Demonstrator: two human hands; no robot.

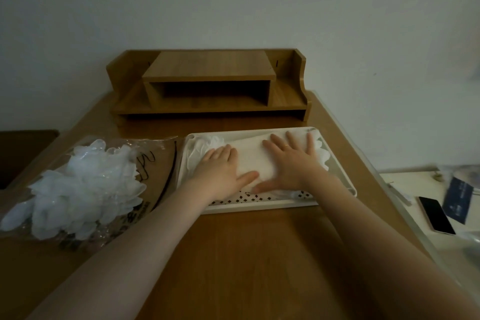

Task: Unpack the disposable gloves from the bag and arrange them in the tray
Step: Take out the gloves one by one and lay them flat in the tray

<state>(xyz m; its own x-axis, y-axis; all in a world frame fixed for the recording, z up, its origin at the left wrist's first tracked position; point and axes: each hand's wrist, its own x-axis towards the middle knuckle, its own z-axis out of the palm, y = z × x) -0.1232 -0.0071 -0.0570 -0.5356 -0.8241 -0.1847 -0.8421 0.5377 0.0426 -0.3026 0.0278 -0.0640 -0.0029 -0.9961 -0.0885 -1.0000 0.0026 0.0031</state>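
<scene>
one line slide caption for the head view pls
Both hands, left and right, press a glove stack flat in the white tray; more gloves wait on the bag.

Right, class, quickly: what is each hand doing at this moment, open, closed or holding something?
Left hand: open, fingers flat, pressing on the stack of gloves in the tray.
Right hand: open, fingers spread, pressing on the same stack.
</scene>
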